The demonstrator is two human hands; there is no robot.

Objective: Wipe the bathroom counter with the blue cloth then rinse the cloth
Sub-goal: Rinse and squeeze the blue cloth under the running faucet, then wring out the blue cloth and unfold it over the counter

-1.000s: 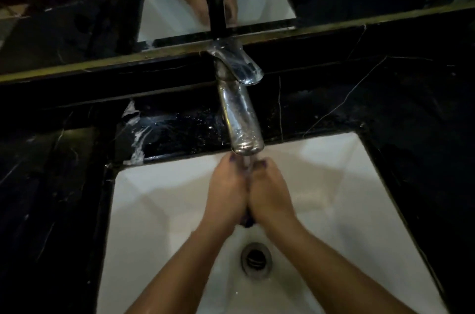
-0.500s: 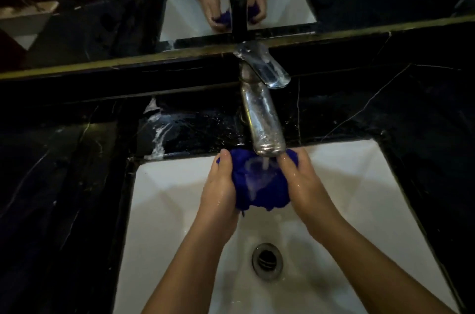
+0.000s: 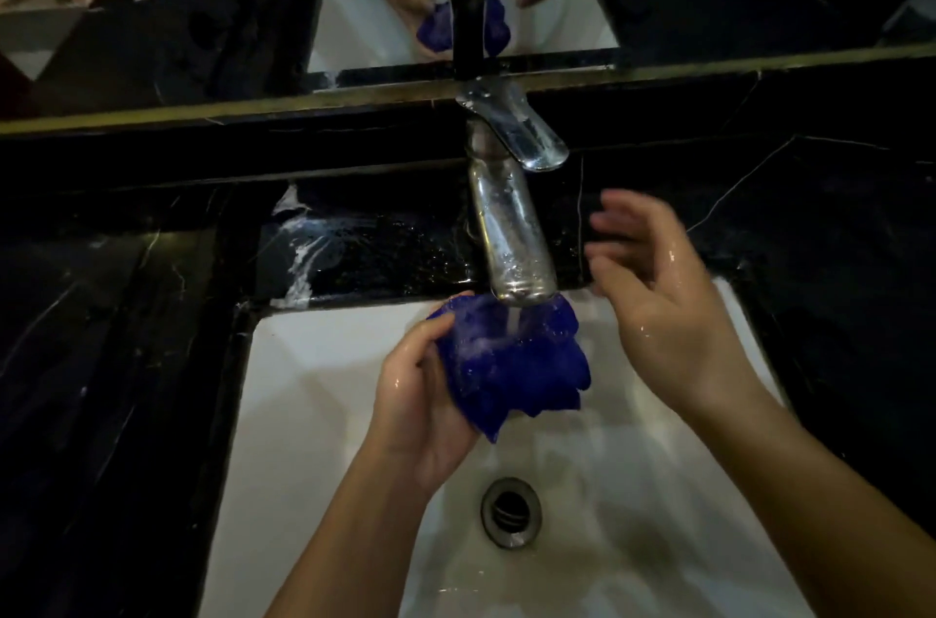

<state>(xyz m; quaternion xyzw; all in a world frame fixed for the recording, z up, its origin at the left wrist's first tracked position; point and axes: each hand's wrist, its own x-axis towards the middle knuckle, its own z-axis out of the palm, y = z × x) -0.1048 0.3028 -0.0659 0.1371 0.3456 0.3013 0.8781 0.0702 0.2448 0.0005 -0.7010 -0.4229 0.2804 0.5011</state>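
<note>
Head view, dim light. Blue cloth (image 3: 511,364) is bunched into a wet wad directly under the spout of the chrome faucet (image 3: 509,232), over the back half of the white rectangular sink basin (image 3: 314,379); a thin stream of water falls from the spout onto the top of the cloth. Left hand (image 3: 420,407) holds the cloth from its 9 o'clock side: thumb curled over the near upper edge, fingers wrapped underneath and mostly hidden by the fabric, one fingertip showing at the cloth's top left edge. Cloth hangs in loose folds toward 4 o'clock, a point of fabric drooping at its lower edge; it looks clear of the basin floor. Right hand (image 3: 668,308) is off the cloth, at 3 o'clock of the spout and just beside it, palm turned toward the faucet, fingers spread and loosely bent, holding nothing; fingertips are motion-blurred. Skin of both hands shows wet glints. Round metal drain (image 3: 510,511) sits at 6 o'clock of the cloth, well below it, in the basin floor. Faucet lever (image 3: 521,131) points toward 4 o'clock above the spout body. Black marble counter (image 3: 116,339) with white veining surrounds the basin; white streaks and droplets (image 3: 304,253) lie on the strip behind the basin, at 9 o'clock of the faucet. Mirror (image 3: 202,9) along the back edge reflects the faucet, both hands and the blue wad.
</note>
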